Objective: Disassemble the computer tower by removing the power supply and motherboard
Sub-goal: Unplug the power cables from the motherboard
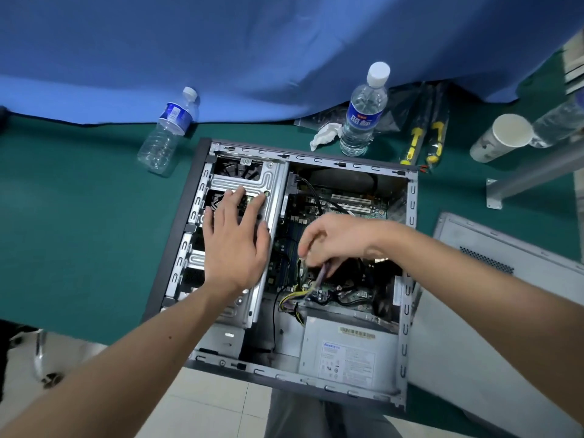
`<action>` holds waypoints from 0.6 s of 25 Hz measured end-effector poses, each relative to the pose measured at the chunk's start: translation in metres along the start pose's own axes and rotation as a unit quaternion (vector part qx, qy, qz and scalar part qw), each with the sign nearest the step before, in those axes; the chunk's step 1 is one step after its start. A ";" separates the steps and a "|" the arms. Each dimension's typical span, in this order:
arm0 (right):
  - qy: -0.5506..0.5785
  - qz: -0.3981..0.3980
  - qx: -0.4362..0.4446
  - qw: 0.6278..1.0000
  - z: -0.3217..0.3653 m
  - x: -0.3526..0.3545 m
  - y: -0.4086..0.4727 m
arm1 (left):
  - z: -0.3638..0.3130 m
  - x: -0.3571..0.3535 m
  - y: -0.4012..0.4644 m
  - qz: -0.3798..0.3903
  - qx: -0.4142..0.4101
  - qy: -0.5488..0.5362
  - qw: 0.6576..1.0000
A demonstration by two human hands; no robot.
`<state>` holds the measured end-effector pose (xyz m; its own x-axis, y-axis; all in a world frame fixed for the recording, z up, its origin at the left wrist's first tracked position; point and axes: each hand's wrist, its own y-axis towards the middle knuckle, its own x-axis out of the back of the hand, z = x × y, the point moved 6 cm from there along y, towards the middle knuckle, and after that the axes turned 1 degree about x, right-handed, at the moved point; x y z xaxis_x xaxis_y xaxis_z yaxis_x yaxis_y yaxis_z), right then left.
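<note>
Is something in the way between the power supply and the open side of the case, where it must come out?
Nothing lies on top of the power supply. But a cable bundle runs from it to the motherboard; the right hand grips some.

Open tower case (202, 172): access from above unobstructed. Left hand (235, 241) lies flat on the drive cage (271, 184), covering it. Beneath the right hand (335, 240): cable bundle (298, 297) crossing the motherboard (347, 207). Nearer than that hand: power supply (347, 352) filling the corner.

Prob. repair workshop: screwdrivers (412, 147), green-covered bench (79, 216).
</note>
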<state>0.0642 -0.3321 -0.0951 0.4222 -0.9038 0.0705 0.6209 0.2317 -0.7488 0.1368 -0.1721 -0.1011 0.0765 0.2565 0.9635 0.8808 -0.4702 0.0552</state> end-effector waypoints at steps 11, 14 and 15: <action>0.195 -0.136 -0.017 0.971 -0.006 0.010 0.017 | 0.001 -0.003 0.000 0.031 0.005 0.011 0.999; -0.078 -0.126 0.020 0.989 -0.009 0.008 -0.005 | 0.001 -0.003 0.000 0.034 0.006 0.015 0.999; -0.123 -0.147 0.032 0.981 -0.012 0.007 -0.010 | 0.001 -0.003 0.000 0.034 0.006 0.015 0.999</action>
<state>0.0528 -0.3451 -0.0952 0.3611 -0.8225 0.4394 0.7760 0.0037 -0.6307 0.1372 -0.1719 -0.1048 0.1232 0.1985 0.9723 0.8796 -0.4756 -0.0143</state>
